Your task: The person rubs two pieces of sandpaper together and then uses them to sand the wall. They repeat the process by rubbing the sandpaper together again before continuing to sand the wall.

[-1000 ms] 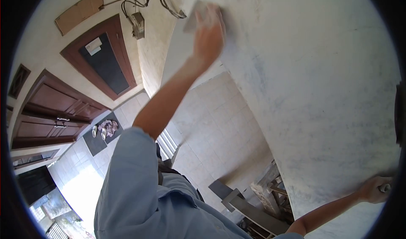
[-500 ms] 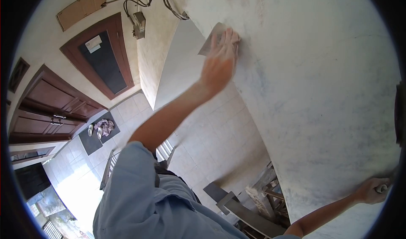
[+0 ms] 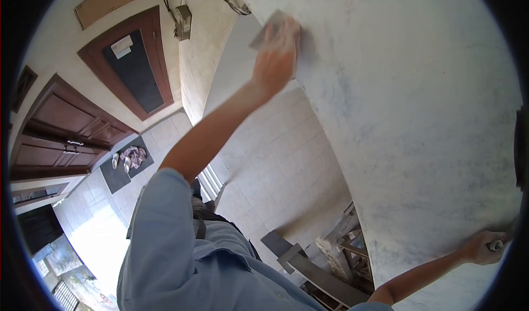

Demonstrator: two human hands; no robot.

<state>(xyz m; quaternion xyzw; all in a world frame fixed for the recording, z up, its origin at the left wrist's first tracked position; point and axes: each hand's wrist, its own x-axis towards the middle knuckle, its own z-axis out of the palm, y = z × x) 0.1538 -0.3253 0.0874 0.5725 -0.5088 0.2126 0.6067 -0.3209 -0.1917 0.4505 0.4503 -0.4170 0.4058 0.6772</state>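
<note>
My left hand (image 3: 276,52) is raised at the upper middle, blurred by motion. Its fingers lie over a thin, flat grey sheet (image 3: 265,31) with straight edges, held at the border of the pale wall surface (image 3: 419,129). That surface is whitish with grey-blue smudges. Far to the lower right, my right hand (image 3: 484,247) is closed close against the same surface. A small pale, rounded bit (image 3: 496,245) shows at its fingers; I cannot tell what it belongs to.
Wooden frames and dark boards (image 3: 325,278) stand low beside the wall. Brown double doors (image 3: 66,134) and a dark-panelled door (image 3: 135,63) are at left. Shoes and a cloth lie on a dark mat (image 3: 118,176) on the tiled floor. Cables and a metal box (image 3: 183,23) hang above.
My left hand and the grey sheet have moved up and slightly left along the wall's border. My right hand stays in nearly the same place. The view has shifted slightly.
</note>
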